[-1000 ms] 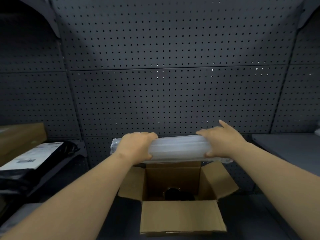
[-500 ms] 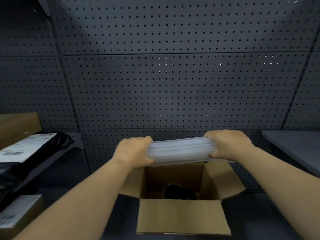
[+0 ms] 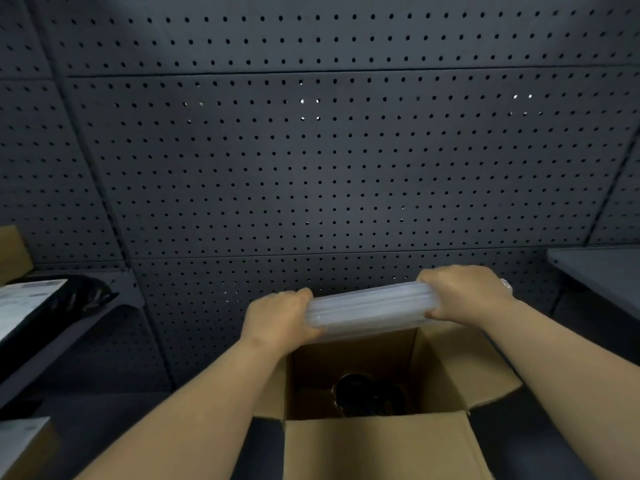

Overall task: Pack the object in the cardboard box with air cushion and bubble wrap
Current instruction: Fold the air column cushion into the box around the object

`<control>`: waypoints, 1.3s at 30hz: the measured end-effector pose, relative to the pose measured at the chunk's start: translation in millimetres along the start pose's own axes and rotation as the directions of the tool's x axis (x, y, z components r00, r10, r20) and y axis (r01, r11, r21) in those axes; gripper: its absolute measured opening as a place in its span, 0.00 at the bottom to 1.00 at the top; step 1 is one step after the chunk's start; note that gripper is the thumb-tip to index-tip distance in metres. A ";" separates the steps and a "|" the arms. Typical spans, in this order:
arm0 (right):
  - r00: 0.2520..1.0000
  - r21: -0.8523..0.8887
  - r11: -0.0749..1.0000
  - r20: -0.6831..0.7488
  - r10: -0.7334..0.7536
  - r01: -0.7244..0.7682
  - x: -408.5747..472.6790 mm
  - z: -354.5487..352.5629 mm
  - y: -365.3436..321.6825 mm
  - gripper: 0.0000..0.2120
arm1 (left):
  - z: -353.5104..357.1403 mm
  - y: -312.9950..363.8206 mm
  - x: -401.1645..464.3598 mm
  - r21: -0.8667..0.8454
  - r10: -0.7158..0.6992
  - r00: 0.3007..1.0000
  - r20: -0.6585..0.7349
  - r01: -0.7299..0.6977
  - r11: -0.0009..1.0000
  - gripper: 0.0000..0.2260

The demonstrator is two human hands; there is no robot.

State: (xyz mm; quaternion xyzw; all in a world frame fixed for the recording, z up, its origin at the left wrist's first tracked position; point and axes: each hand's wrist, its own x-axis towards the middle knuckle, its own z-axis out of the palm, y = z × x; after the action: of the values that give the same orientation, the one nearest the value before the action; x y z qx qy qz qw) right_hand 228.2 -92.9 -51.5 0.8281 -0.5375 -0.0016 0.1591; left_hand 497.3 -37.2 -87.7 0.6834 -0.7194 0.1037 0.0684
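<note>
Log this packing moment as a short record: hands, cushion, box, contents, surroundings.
left hand: grips the left end of the air cushion
right hand: grips the right end
air cushion: clear, ribbed, held level above the box opening
cardboard box: flaps open, upright
dark object: at the box bottom, details unclear
pegboard wall: behind the box
black mailer bag: on the left shelf

pegboard wall (image 3: 346, 168), black mailer bag (image 3: 69, 299), grey shelf (image 3: 602, 271)

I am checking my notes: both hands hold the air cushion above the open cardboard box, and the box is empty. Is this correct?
Not quite: the cardboard box is not empty. The head view shows a dark object at its bottom. Both the left hand and right hand do hold the air cushion above it.
</note>
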 end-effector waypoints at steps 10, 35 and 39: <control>0.998 0.037 0.998 0.026 0.059 -0.060 5.3 22.3 7.5 0.20 | 4.4 -1.2 25.3 0.063 0.046 0.999 0.012 -0.047 0.997 0.18; 0.913 0.258 0.876 0.129 0.388 -0.408 12.5 28.9 5.7 0.14 | 12.2 27.2 35.7 -0.077 -0.154 0.985 0.076 0.160 0.984 0.16; 0.868 0.381 0.780 0.198 0.455 -0.496 10.4 34.5 -6.1 0.14 | 15.9 25.8 37.6 -0.083 -0.168 0.981 0.096 0.176 0.981 0.16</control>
State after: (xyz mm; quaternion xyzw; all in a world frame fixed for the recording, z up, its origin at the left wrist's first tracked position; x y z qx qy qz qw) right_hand 232.1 -108.9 -84.1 0.6789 -0.7233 0.1148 -0.0535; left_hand 470.2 -76.4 -95.5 0.7431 -0.6640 0.0339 0.0762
